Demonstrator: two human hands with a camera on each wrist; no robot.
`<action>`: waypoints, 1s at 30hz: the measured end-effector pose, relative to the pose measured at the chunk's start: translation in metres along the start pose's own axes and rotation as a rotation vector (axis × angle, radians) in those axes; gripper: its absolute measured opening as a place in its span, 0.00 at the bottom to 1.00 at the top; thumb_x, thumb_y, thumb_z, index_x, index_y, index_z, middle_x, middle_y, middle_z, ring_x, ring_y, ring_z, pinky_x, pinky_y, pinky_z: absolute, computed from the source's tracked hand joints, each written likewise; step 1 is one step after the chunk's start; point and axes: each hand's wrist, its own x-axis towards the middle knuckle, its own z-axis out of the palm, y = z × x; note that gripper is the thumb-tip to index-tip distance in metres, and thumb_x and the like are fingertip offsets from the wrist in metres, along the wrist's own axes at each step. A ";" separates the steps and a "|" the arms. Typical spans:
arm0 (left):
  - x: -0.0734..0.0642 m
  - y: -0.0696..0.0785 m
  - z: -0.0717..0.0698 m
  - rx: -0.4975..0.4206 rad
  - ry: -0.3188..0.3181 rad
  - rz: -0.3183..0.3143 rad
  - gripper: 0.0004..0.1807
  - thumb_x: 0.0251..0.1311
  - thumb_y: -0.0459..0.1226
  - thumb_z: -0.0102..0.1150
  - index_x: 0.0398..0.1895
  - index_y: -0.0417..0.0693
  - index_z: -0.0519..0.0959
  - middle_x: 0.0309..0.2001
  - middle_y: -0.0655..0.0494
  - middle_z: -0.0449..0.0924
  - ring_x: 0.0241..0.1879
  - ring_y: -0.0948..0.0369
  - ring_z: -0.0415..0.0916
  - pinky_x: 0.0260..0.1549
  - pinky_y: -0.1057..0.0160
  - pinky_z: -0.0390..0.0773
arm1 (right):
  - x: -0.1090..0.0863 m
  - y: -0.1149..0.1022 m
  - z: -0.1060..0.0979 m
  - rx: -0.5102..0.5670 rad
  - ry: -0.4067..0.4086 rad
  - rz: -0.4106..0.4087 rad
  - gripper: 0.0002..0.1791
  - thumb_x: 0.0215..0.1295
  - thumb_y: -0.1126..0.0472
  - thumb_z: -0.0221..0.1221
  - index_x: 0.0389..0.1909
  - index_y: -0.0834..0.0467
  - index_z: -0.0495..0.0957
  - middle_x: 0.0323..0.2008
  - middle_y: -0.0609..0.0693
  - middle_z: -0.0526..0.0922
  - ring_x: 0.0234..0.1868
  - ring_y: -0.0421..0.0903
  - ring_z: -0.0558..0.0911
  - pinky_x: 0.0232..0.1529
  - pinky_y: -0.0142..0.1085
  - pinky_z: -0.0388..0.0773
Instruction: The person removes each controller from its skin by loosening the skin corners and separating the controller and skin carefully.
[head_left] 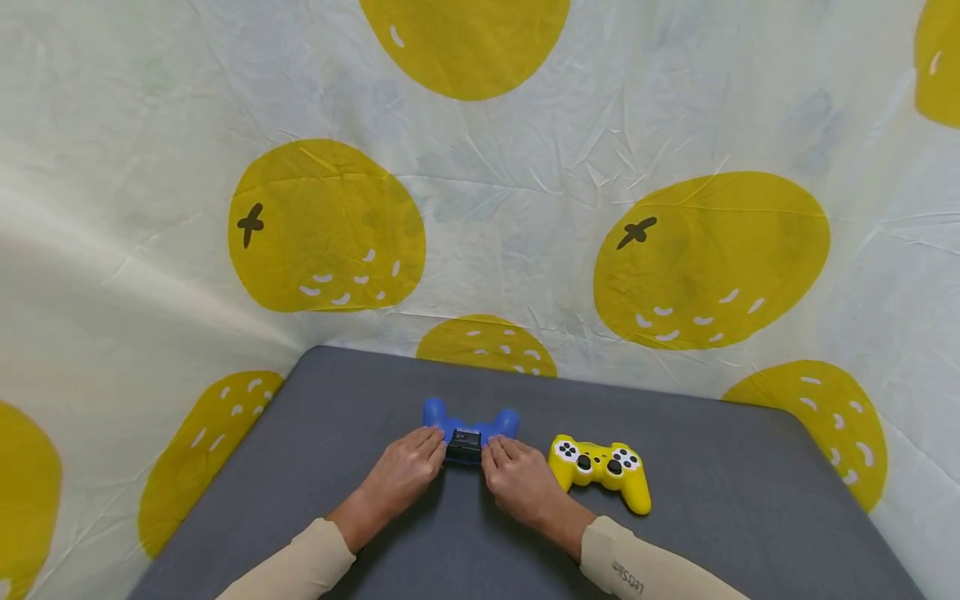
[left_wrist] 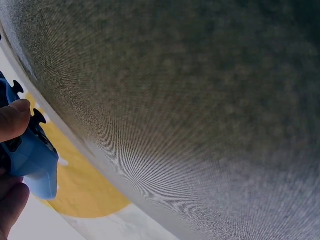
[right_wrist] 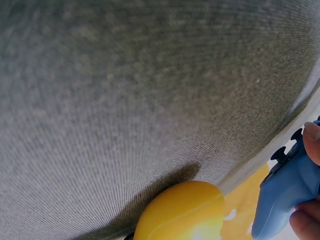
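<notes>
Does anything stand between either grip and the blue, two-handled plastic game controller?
Nothing visible does: the left grip and right grip both hold the blue controller, one at each side. The yellow controller with white button panels lies beyond the right grip's outer side, not between.

the blue gamepad [head_left: 465, 440], with a black middle panel and black thumbsticks, is held at both sides over the gray table [head_left: 352, 400], toward the far edge; its back faces up, thumbsticks down, both grips pointing at that edge.
</notes>
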 end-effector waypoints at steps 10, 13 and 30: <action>0.001 0.000 0.000 -0.022 -0.034 -0.010 0.15 0.45 0.32 0.78 0.40 0.41 0.89 0.44 0.49 0.92 0.46 0.57 0.89 0.50 0.60 0.87 | 0.000 0.003 0.003 0.017 0.009 -0.010 0.19 0.61 0.53 0.73 0.50 0.57 0.89 0.48 0.51 0.92 0.47 0.45 0.92 0.49 0.37 0.88; 0.002 0.001 0.000 -0.022 -0.040 -0.014 0.16 0.45 0.33 0.80 0.40 0.41 0.89 0.43 0.49 0.92 0.45 0.57 0.89 0.49 0.61 0.87 | 0.000 0.004 0.004 0.027 0.007 -0.016 0.18 0.61 0.54 0.73 0.50 0.58 0.89 0.47 0.51 0.92 0.46 0.46 0.92 0.47 0.37 0.88; 0.004 0.002 0.001 -0.070 -0.102 -0.050 0.12 0.50 0.33 0.80 0.38 0.43 0.88 0.41 0.52 0.91 0.43 0.59 0.88 0.48 0.63 0.87 | 0.000 0.007 0.011 0.091 0.010 -0.022 0.17 0.60 0.55 0.73 0.48 0.58 0.89 0.45 0.51 0.92 0.45 0.45 0.91 0.46 0.36 0.88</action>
